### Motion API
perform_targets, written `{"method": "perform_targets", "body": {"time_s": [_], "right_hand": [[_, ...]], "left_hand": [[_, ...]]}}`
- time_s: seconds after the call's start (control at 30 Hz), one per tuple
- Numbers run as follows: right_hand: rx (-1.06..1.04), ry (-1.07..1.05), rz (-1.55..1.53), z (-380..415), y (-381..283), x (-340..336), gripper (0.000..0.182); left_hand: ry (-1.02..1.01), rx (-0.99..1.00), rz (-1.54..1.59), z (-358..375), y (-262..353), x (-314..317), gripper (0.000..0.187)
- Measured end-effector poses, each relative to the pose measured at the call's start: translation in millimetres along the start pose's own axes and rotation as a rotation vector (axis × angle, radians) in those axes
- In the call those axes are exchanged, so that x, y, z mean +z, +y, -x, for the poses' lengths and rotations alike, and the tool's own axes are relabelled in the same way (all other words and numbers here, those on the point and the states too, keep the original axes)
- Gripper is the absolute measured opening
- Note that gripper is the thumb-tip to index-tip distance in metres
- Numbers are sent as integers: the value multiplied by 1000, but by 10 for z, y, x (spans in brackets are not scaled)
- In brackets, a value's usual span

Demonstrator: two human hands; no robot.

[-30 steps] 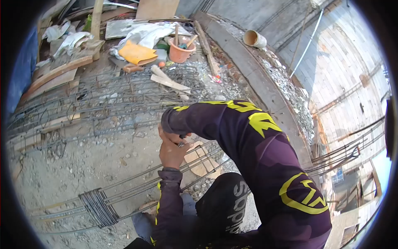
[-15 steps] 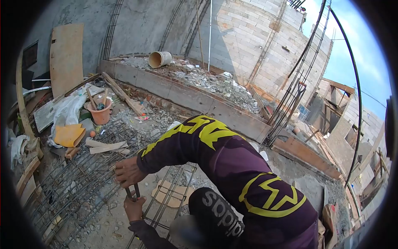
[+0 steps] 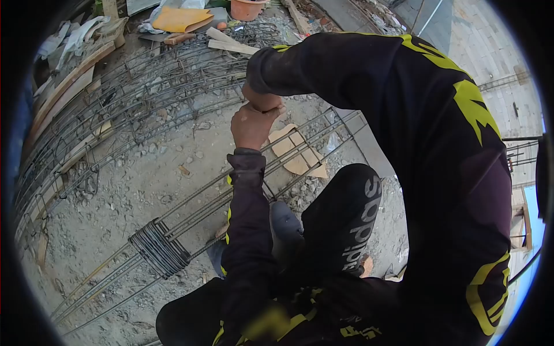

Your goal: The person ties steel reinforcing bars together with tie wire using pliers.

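Observation:
My left hand (image 3: 252,128) is closed, reaching up from below and pressed against my right hand (image 3: 262,100). The right hand is closed too, coming in from the upper right with its fingers mostly hidden behind the left. Whatever they grip is out of sight. Both hands are over the upper edge of a long rebar cage (image 3: 214,199), whose bars run from lower left to upper right. A tight bundle of steel stirrups (image 3: 158,249) is gathered around these bars at the lower left. My shoe (image 3: 285,222) is beside the cage.
More rebar cages (image 3: 124,106) lie to the left on rubble-strewn ground. A broken tan board (image 3: 295,151) lies under the bars. Wood strips (image 3: 231,43), a yellow-orange sheet (image 3: 182,19) and an orange bucket (image 3: 247,9) are at the top. Curved planks (image 3: 72,81) stand at the left.
My view has tipped down and turned. My hands have come together; the dark two-armed tool seen between them earlier is hidden. The stirrup bundle has come into view.

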State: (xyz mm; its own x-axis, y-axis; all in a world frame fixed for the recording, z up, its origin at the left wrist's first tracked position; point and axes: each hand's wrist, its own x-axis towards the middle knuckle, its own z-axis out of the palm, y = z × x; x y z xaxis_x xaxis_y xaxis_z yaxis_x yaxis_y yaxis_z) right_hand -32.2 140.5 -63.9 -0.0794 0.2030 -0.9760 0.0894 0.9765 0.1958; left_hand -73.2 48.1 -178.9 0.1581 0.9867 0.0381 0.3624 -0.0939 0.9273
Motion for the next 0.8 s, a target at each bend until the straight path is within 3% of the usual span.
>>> {"method": "perform_targets", "body": {"time_s": [0.03, 0.13, 0.23, 0.27, 0.37, 0.4, 0.5, 0.53, 0.63, 0.67, 0.77, 0.8], "right_hand": [[66, -37, -53, -37, 19, -25, 40], [375, 245, -231, 211, -128, -81, 37], [298, 988, 500, 132, -153, 343, 26], [264, 1150, 551, 77, -102, 463, 23], [283, 1118, 347, -21, -125, 512, 23], [270, 993, 317, -40, -101, 451, 23], [249, 617, 196, -21, -51, 122, 26], [231, 619, 131, 38, -71, 47, 29], [336, 395, -19, 60, -110, -125, 29], [363, 352, -53, 71, -102, -151, 29], [381, 252, -160, 59, -123, -193, 31], [386, 232, -203, 44, -166, -191, 31]], "left_hand": [[-5, -6, 52, -80, -126, 53, 51], [-169, -46, 283, -261, -233, -16, 37], [-409, -70, 514, -403, -347, -158, 28], [-446, -47, 642, -392, -359, -220, 25], [-556, -55, 775, -392, -377, -231, 26], [-584, -65, 712, -438, -381, -281, 31], [-368, -52, 557, -343, -299, -365, 37], [-346, -122, 434, -344, -388, -317, 45], [370, 158, 307, -20, -178, 136, 54], [386, -66, 273, 33, -44, 207, 50], [293, -192, 156, -100, -75, 216, 45], [241, -99, 211, -101, -165, 193, 41]]}}
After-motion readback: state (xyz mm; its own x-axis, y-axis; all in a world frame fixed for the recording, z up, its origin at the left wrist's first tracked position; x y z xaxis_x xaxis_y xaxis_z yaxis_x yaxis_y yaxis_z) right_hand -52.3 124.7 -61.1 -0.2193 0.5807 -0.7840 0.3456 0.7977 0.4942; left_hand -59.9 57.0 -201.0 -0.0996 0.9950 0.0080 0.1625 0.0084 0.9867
